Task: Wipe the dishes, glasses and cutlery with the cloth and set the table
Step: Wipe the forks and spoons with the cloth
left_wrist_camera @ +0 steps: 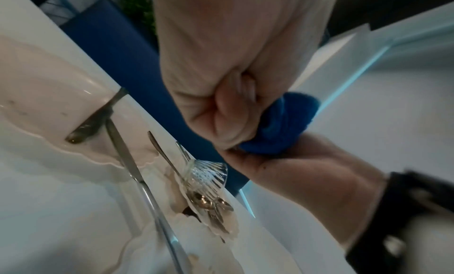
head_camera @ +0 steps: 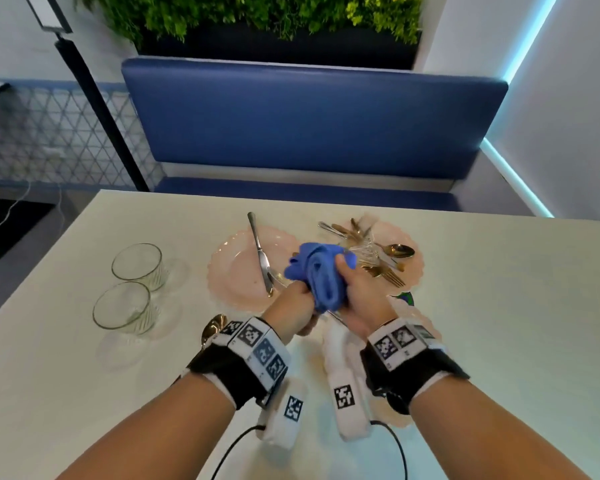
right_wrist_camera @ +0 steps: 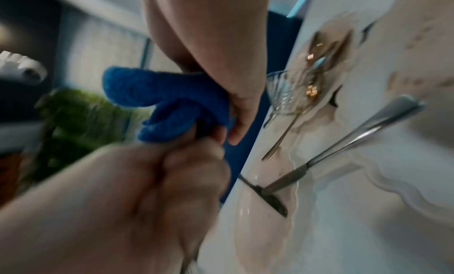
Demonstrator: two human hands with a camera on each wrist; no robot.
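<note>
My right hand (head_camera: 347, 275) grips a bunched blue cloth (head_camera: 321, 275) above the table's middle; the right wrist view shows its fingers (right_wrist_camera: 236, 111) curled over the cloth (right_wrist_camera: 167, 103). My left hand (head_camera: 300, 301) is a fist right below the cloth, gripping the thin metal handle (head_camera: 336, 317) of a piece of cutlery whose other end is hidden in the cloth. A knife (head_camera: 261, 254) lies on the left pink plate (head_camera: 232, 282). The right pink plate (head_camera: 413, 271) holds several gold and silver pieces of cutlery (head_camera: 381, 261) and a small ribbed glass (head_camera: 366, 249).
Two clear glasses (head_camera: 137, 265) (head_camera: 122, 306) stand at the left of the white table (head_camera: 499, 306). A gold spoon (head_camera: 215, 323) lies by my left wrist. Another pink plate (head_camera: 400, 422) lies under my right wrist. A blue bench (head_camera: 312, 133) runs along the far edge.
</note>
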